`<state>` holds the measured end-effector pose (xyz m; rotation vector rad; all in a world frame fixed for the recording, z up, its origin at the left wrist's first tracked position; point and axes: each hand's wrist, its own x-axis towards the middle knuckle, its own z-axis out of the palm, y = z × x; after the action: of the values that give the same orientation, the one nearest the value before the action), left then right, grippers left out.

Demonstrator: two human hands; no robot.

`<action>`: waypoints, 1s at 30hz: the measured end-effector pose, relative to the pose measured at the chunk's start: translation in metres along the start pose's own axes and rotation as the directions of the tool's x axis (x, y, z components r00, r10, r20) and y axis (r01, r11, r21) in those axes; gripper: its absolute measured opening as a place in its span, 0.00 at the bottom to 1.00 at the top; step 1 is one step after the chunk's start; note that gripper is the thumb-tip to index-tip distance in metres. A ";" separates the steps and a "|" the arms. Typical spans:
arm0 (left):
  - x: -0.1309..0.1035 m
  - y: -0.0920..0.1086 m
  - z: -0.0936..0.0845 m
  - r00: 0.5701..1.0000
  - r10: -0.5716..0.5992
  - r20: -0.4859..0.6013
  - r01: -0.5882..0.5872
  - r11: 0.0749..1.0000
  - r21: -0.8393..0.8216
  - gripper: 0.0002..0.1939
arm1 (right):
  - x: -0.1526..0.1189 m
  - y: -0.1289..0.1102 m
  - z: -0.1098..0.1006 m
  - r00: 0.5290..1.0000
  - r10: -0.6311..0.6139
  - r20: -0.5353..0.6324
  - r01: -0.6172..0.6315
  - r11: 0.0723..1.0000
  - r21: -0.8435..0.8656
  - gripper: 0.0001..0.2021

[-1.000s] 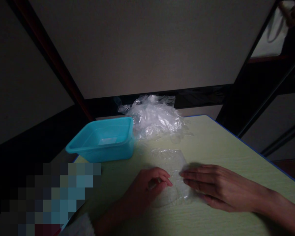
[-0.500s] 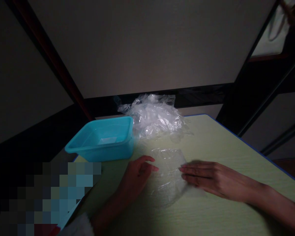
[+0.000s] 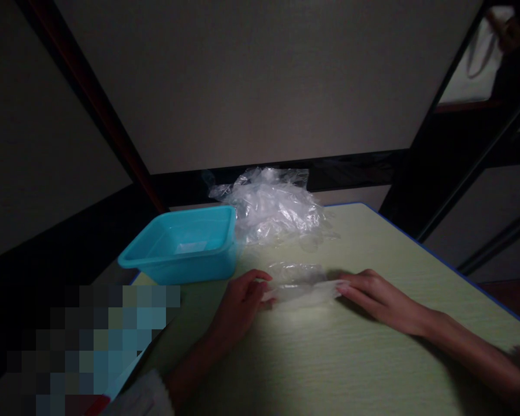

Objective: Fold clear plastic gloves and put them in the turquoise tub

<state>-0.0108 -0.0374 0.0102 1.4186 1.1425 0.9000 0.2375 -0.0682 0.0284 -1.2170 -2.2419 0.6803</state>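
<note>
A clear plastic bag (image 3: 303,293) lies on the pale table, its near part folded over toward the far side. My left hand (image 3: 245,294) pinches the bag's left end between thumb and fingers. At the right end, my right hand (image 3: 366,292) grips the folded edge with its fingertips. The far strip of the bag stays flat on the table beyond the fold.
A turquoise plastic basin (image 3: 186,268) stands at the table's left edge, with something pale in its bottom. Next to it is a heap of crumpled clear plastic bags (image 3: 277,208). The table (image 3: 372,248) has a blue edge; a panelled wall rises behind it.
The near part of the bag, flat before, is now lifted and folded away from me. My right hand has closed on its right end, and my left hand on the left end.
</note>
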 end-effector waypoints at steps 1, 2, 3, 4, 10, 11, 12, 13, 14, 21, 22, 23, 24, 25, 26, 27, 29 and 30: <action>0.001 0.001 0.000 1.000 -0.012 -0.011 0.012 1.000 -0.005 0.16 | 0.003 -0.001 0.001 0.997 0.076 -0.015 -0.074 0.993 0.091 0.24; 0.003 0.002 0.000 0.999 -0.026 -0.023 0.026 1.000 -0.010 0.17 | 0.006 -0.001 0.002 0.988 0.151 -0.015 -0.146 0.973 0.181 0.25; 0.004 0.003 -0.001 0.999 -0.040 -0.034 0.040 0.999 -0.013 0.18 | 0.009 -0.001 0.003 0.976 0.219 -0.005 -0.211 0.943 0.257 0.26; 0.006 0.004 -0.001 0.998 -0.054 -0.043 0.054 0.998 -0.016 0.18 | 0.012 -0.001 0.004 0.962 0.273 0.005 -0.261 0.914 0.310 0.26; 0.009 0.009 -0.001 0.990 -0.111 -0.089 0.110 0.994 -0.015 0.14 | 0.027 0.009 0.012 0.908 0.418 -0.031 -0.376 0.844 0.382 0.25; 0.009 0.010 0.000 0.989 -0.113 -0.096 0.113 0.994 -0.012 0.14 | 0.029 0.011 0.013 0.899 0.437 -0.038 -0.390 0.836 0.385 0.25; 0.009 0.011 0.000 0.988 -0.115 -0.104 0.115 0.993 -0.009 0.14 | 0.031 0.013 0.014 0.891 0.453 -0.043 -0.403 0.830 0.385 0.24; 0.009 0.012 0.000 0.987 -0.115 -0.110 0.116 0.993 -0.004 0.15 | 0.032 0.014 0.014 0.884 0.465 -0.048 -0.414 0.826 0.383 0.24; 0.009 0.013 0.000 0.987 -0.114 -0.117 0.115 0.993 0.002 0.16 | 0.032 0.015 0.015 0.879 0.474 -0.053 -0.421 0.824 0.380 0.23; 0.005 0.014 -0.001 0.991 -0.069 -0.118 0.076 0.996 0.055 0.25 | 0.033 0.009 0.012 0.882 0.469 -0.051 -0.426 0.838 0.341 0.23; 0.003 0.014 -0.001 0.992 -0.067 -0.103 0.074 0.995 0.061 0.26 | 0.032 0.008 0.011 0.884 0.465 -0.040 -0.426 0.839 0.338 0.23; 0.002 0.014 -0.001 0.994 -0.067 -0.085 0.073 0.995 0.065 0.27 | 0.031 0.008 0.011 0.887 0.462 -0.025 -0.428 0.839 0.336 0.23; 0.000 0.014 -0.001 0.995 -0.069 -0.066 0.073 0.995 0.069 0.28 | 0.029 0.008 0.010 0.888 0.459 -0.009 -0.430 0.839 0.335 0.23; -0.003 0.013 0.000 0.996 -0.072 -0.044 0.075 0.994 0.077 0.28 | 0.027 0.007 0.010 0.890 0.456 0.008 -0.433 0.837 0.334 0.23; -0.006 0.013 0.000 0.997 -0.074 -0.018 0.075 0.993 0.088 0.28 | 0.025 0.007 0.009 0.891 0.454 0.024 -0.435 0.836 0.333 0.23; -0.009 0.013 0.002 0.997 -0.077 0.013 0.075 0.992 0.102 0.28 | 0.023 0.006 0.008 0.892 0.451 0.039 -0.437 0.836 0.332 0.23; -0.016 0.011 0.004 0.993 -0.088 0.083 0.077 0.989 0.129 0.29 | 0.019 0.005 0.006 0.893 0.445 0.064 -0.440 0.836 0.329 0.22; -0.019 0.010 0.006 0.989 -0.092 0.115 0.076 0.987 0.139 0.30 | 0.017 0.004 0.006 0.894 0.442 0.073 -0.441 0.836 0.326 0.22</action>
<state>-0.0085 -0.0577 0.0207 1.5004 1.1799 0.6789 0.2280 -0.0527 0.0250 -1.5618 -1.7421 1.1787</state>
